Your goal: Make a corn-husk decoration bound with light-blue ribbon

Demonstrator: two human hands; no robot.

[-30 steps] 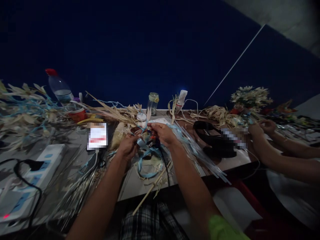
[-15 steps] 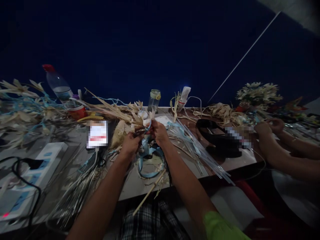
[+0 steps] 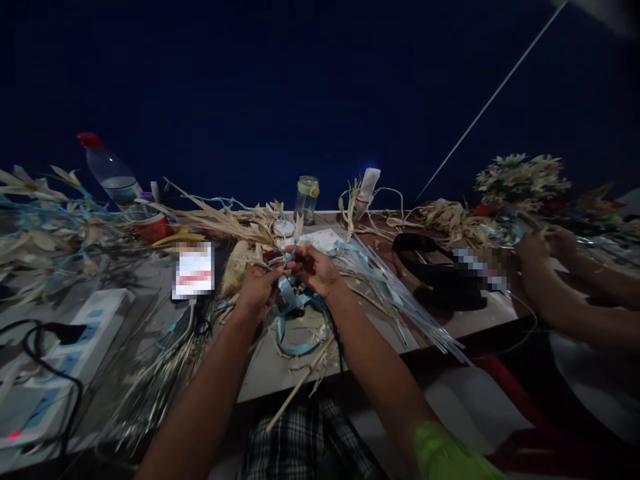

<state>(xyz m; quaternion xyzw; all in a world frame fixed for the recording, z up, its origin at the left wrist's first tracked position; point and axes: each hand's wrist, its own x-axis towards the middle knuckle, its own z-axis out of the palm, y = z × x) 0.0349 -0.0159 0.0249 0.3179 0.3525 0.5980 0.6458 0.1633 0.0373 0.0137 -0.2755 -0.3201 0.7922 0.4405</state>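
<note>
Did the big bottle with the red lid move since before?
No, the red-lidded bottle hasn't moved any way: it's still just behind the red cup.

A craft workspace — dried flowers (image 3: 523, 179), blue ribbon (image 3: 301, 348), wires (image 3: 150, 393) crowding tables.

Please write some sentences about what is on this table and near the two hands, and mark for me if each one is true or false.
1. The left hand and right hand are close together. True.
2. The bottle with the red cap is to the right of both hands. False: it is to the left of them.
3. A white cable is plugged into the phone. True.
4. The light on the power strip is off. False: it glows red.
5. The clear rods lie to the right of the phone. True.
</note>
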